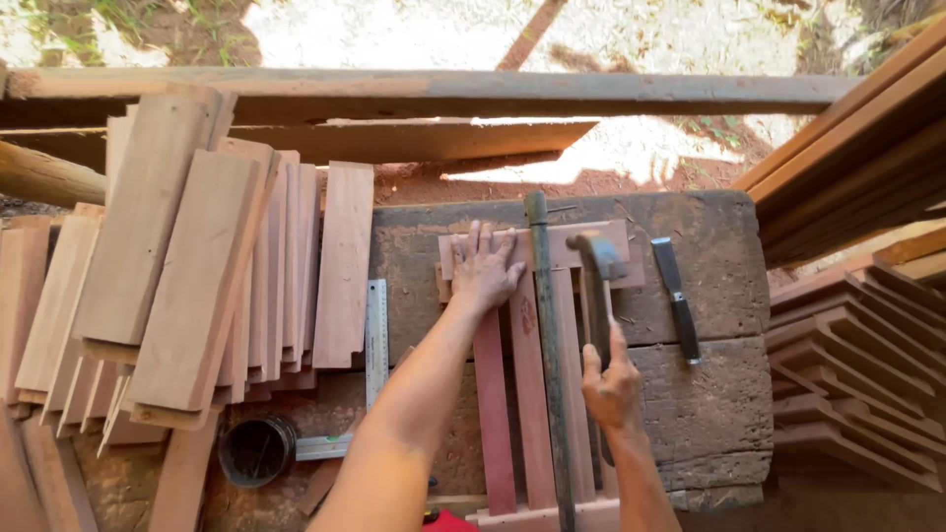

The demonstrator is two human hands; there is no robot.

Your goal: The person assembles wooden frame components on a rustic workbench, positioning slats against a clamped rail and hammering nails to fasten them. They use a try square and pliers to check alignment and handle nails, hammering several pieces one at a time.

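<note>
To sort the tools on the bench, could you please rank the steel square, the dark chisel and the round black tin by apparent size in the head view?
1. Steel L-shaped square, clearly largest.
2. Dark chisel and round black tin: the chisel is longer, the tin wider, so unranked.

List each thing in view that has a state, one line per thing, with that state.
left hand: flat, pressing down on the slat frame
right hand: shut on the hammer handle
hammer: raised, head over the top crosspiece
slat frame: lying flat on the workbench
metal bar: lying lengthwise on the frame
dark tool: lying loose on the workbench
steel square: lying flat
round tin: open
cut boards: stacked, leaning
</note>
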